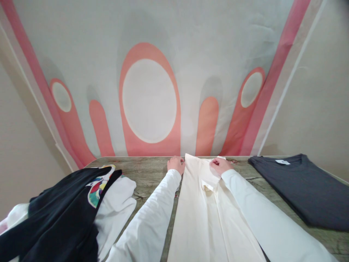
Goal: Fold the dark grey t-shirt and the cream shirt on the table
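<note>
A cream-white garment (203, 214) lies lengthwise down the middle of the wooden table (147, 173), folded into a narrow strip. My left hand (176, 164) is closed on its far left corner. My right hand (218, 165) is closed on its far right corner, near the collar. Both arms are in white long sleeves and reach out over the cloth.
A folded dark grey t-shirt (302, 185) lies at the right. A heap of clothes sits at the left: a black garment (60, 214) with a colourful print over white cloth (120, 202). A pink and grey patterned backdrop (149, 98) hangs behind the table's far edge.
</note>
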Demonstrator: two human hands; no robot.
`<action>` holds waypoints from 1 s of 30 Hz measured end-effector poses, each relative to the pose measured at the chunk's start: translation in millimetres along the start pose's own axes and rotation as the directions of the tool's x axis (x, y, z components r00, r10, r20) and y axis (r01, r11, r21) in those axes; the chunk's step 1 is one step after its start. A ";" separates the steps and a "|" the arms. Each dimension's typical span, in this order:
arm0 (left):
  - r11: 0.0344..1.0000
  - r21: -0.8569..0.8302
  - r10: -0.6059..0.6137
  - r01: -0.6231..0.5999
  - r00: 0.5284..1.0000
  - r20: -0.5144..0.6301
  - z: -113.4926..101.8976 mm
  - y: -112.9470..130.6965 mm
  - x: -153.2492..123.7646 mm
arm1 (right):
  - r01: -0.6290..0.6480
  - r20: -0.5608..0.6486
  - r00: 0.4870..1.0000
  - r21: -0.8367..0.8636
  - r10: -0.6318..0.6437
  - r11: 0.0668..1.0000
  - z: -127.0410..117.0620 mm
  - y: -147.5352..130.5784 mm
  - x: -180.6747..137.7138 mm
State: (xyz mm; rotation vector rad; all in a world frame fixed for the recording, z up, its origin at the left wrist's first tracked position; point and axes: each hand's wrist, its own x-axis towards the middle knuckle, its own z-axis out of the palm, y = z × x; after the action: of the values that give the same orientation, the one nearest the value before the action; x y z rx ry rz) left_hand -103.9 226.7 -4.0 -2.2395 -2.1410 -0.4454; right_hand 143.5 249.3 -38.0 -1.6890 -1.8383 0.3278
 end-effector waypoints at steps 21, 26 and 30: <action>0.994 -0.063 -0.085 0.089 0.994 0.061 -14.5 0.7 -0.5 | 0.008 0.000 1.000 0.004 -0.008 1.000 1.4 2.8 1.8; 0.993 -0.070 -0.085 0.095 0.986 0.141 -19.8 0.7 -9.2 | 0.030 0.002 1.000 -0.006 -0.030 1.000 3.5 4.5 3.2; 0.993 -0.033 -0.108 0.116 0.976 0.190 -21.2 2.3 -16.5 | 0.035 0.009 0.999 -0.021 -0.034 0.999 4.4 6.0 4.0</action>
State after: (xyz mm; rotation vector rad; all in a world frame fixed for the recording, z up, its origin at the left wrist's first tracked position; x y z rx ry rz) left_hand -106.1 206.1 13.3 -2.2762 -2.3809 -0.2954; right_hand 145.8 255.1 -43.7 -1.6705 -1.8811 0.3021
